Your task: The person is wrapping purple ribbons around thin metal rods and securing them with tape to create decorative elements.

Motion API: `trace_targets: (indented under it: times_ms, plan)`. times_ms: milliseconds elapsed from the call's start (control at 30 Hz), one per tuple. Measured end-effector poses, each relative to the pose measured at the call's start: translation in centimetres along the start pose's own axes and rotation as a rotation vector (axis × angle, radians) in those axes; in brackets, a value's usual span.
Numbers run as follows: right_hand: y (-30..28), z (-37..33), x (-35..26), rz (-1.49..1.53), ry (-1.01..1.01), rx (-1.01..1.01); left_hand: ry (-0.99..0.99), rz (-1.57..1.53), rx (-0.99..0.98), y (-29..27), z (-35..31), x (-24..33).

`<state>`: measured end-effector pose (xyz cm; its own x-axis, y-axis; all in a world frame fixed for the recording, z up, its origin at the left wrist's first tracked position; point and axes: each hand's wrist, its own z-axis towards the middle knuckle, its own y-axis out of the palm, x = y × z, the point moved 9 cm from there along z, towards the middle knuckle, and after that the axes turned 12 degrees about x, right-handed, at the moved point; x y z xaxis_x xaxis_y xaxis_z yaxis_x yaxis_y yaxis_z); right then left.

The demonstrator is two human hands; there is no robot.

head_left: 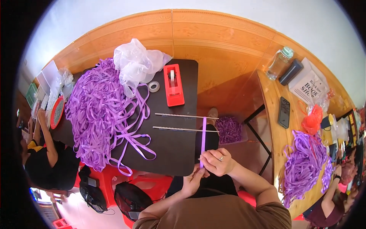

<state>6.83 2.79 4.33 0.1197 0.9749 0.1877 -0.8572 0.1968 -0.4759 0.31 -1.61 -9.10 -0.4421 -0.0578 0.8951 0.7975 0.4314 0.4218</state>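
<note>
A flat purple ribbon (203, 142) runs from the ends of two thin metal rods (183, 115) down to my hands. The rods lie side by side on the dark table, and their tips stick out past its right edge. My right hand (219, 162), with a ring on one finger, is closed on the ribbon's near part. Just below and to the left, my left hand (193, 181) pinches the ribbon's lower end, its fingertips close against the right hand. How the ribbon passes the rods is too small to make out.
A big heap of purple ribbons (95, 114) covers the table's left side, beside a clear plastic bag (135, 63), a red tape dispenser (174, 91) and a tape roll (154, 87). A bin of purple pieces (230, 129) stands below. More ribbons (305, 164) lie on the wooden table. People sit at both sides.
</note>
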Motion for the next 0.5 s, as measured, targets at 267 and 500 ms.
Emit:
trace_targets:
  times_ms: [267, 500]
  plan:
    - [-0.5, 5.7, 8.4, 0.229, 0.335, 0.109, -0.097, 0.175, 0.093, -0.7, 3.6, -3.9]
    - [7.8, 0.8, 20.9, 0.678, 1.075, 0.027, 0.04, 0.197, 0.178, 3.0, 7.9, -3.7]
